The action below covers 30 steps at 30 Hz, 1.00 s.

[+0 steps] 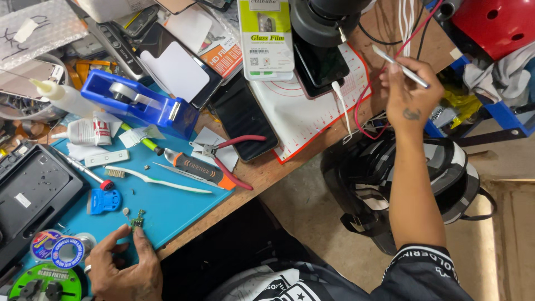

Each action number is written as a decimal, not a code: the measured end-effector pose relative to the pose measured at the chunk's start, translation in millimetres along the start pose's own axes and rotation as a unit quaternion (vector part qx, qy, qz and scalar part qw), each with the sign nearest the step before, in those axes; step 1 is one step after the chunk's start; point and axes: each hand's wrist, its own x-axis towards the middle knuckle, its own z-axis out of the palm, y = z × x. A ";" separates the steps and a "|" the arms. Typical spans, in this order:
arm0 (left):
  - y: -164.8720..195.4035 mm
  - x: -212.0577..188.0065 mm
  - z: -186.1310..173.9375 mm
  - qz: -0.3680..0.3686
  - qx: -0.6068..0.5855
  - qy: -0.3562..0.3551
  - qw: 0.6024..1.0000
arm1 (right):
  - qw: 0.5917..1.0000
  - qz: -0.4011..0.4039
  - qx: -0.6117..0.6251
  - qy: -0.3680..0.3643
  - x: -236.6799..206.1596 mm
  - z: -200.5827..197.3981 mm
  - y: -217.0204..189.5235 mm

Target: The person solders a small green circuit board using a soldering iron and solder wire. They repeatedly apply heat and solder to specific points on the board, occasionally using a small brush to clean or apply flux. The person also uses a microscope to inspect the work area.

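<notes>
Clutter is spread all over the wooden bench (267, 173). A soft blue mat (167, 206) is laid flat near its edge. A shiny blue tape holder (139, 103) is set at the back of the mat. Red-handled pliers (231, 159) are left between a dark phone (243, 117) and the mat. A thin white brush (156, 179) is laid on the mat. The tiny green circuit board (136, 221) is pinched by the left hand (123, 267), fingers closed on it. A slim silver pen tool (400, 66) is gripped by the raised right hand (409, 92).
</notes>
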 end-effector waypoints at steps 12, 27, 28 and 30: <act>0.5 1.5 -1.7 -0.007 0.002 -0.023 1.000 | 0.981 -0.114 -0.144 -0.068 2.1 -23.6 -1.2; 35.6 5.7 -14.1 0.009 -0.125 0.027 0.992 | 0.878 0.087 0.422 -0.209 -114.6 16.9 -57.7; 36.8 7.2 -14.9 0.020 -0.136 0.027 0.990 | 0.875 0.081 0.420 -0.227 -130.2 34.6 -64.1; 37.3 9.6 -18.0 0.024 -0.147 0.023 0.989 | 0.898 0.029 0.350 -0.266 -170.6 72.8 -77.0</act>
